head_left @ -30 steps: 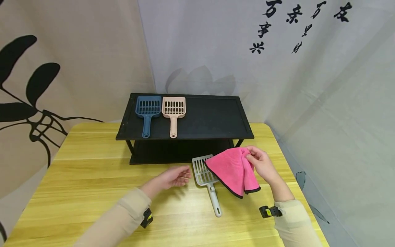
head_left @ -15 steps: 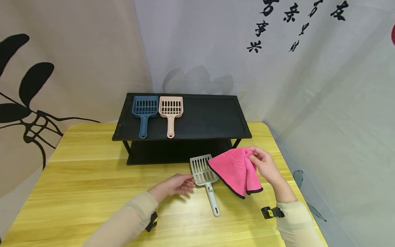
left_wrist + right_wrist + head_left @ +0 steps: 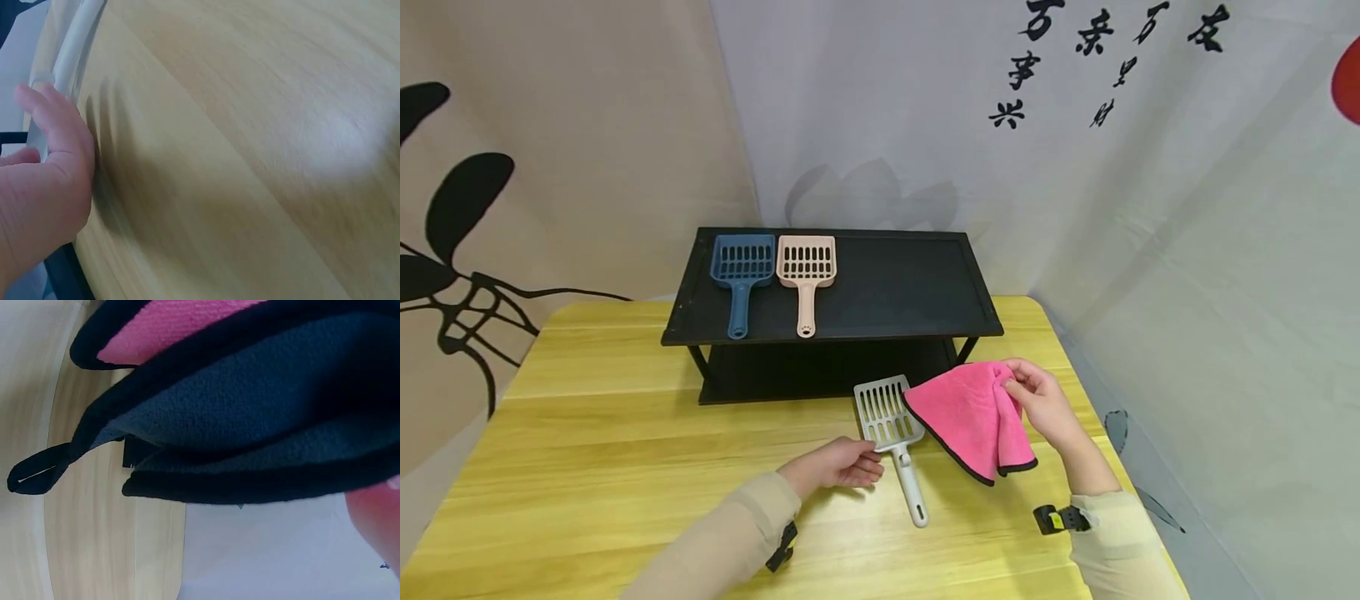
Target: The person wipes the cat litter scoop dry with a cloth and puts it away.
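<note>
A light-grey slotted litter scoop point(image 3: 909, 490) lies on the table, its handle toward me and its head before the black rack. My left hand point(image 3: 842, 464) is at the lower left corner of the scoop's head, thumb at the edge and fingers loosely bent; whether it touches is unclear. In the left wrist view those fingers point(image 3: 62, 125) are beside the pale scoop handle point(image 3: 74, 53). My right hand point(image 3: 1047, 406) pinches a pink cloth point(image 3: 966, 408) with black edging, which hangs near the scoop's right edge. The right wrist view shows the cloth's dark underside point(image 3: 237, 394) and hanging loop.
A two-level black rack point(image 3: 902, 283) stands at the back of the wooden table point(image 3: 595, 433). On its top lie a blue litter scoop point(image 3: 742, 267) and a pink litter scoop point(image 3: 806, 271), side by side at the left. A printed curtain point(image 3: 880, 108) hangs behind.
My left hand has moved right and toward me, from left of the grey scoop to its lower left corner. The right hand keeps its hold on the cloth. The view has shifted slightly.
</note>
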Available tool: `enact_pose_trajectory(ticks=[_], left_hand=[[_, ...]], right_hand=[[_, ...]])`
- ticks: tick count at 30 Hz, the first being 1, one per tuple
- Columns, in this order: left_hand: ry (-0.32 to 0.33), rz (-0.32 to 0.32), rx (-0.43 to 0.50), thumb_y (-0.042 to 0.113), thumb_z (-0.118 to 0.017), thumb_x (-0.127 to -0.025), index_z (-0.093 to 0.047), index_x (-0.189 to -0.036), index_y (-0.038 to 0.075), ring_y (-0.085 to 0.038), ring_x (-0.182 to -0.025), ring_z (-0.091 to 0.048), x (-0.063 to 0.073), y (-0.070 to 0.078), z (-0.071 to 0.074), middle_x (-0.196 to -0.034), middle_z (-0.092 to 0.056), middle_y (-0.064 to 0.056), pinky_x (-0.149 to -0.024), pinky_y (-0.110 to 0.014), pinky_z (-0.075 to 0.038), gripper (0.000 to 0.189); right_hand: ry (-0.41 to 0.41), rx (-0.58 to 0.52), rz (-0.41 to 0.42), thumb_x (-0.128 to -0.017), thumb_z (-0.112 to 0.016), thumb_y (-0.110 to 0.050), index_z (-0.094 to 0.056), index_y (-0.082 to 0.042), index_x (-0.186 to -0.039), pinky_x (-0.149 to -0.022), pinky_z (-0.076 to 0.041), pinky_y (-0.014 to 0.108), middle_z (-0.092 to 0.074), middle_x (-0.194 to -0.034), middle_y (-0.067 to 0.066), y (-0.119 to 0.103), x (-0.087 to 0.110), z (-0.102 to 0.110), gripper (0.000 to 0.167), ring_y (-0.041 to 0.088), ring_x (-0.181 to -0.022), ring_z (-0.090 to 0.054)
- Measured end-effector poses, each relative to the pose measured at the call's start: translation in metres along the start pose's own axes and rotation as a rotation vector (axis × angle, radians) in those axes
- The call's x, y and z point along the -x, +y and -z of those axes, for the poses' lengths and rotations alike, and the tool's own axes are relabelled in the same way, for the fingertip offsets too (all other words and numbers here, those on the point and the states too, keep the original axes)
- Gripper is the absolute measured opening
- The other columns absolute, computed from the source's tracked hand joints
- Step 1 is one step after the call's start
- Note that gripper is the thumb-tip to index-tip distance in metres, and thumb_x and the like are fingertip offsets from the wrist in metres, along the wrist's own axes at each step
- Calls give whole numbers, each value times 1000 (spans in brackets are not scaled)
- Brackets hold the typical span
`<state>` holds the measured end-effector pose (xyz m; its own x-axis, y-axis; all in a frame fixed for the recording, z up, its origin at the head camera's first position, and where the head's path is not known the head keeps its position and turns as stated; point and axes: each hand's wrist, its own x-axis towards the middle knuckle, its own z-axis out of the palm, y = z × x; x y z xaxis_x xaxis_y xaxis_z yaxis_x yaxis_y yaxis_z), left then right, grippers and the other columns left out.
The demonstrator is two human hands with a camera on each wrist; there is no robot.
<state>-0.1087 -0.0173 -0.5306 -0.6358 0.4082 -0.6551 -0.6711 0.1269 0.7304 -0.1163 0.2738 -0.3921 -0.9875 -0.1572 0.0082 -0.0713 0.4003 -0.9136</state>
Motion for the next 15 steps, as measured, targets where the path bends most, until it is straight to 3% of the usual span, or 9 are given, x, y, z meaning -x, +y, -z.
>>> enact_pose_trajectory(ticks=[9,12,15], left_hand=[[13,-27,138,14,-31,-101,-48,-119,-18,-14,-70,-66,0,1,5,-109,-62,-30,-67,-22,-55,40],[45,-47,134,13,-32,-99,-47,-120,-18,-14,-73,-66,0,3,8,-114,-60,-30,-70,-24,-56,40],[65,-38,84,13,-37,-98,-50,-119,-15,-14,-72,-65,0,3,10,-109,-63,-27,-70,-25,-56,37]], right_hand=[[3,-10,14,-95,-47,-1,-54,9,-110,-57,-45,20,-58,-81,-14,5,0,0,20,4,-64,-51],[2,-15,9,-95,-46,-1,-54,9,-110,-56,-45,20,-58,-81,-14,5,-1,0,20,4,-63,-51],[-2,-16,3,-95,-47,-1,-54,9,-110,-58,-45,20,-58,-82,-14,6,-1,0,20,4,-65,-51]])
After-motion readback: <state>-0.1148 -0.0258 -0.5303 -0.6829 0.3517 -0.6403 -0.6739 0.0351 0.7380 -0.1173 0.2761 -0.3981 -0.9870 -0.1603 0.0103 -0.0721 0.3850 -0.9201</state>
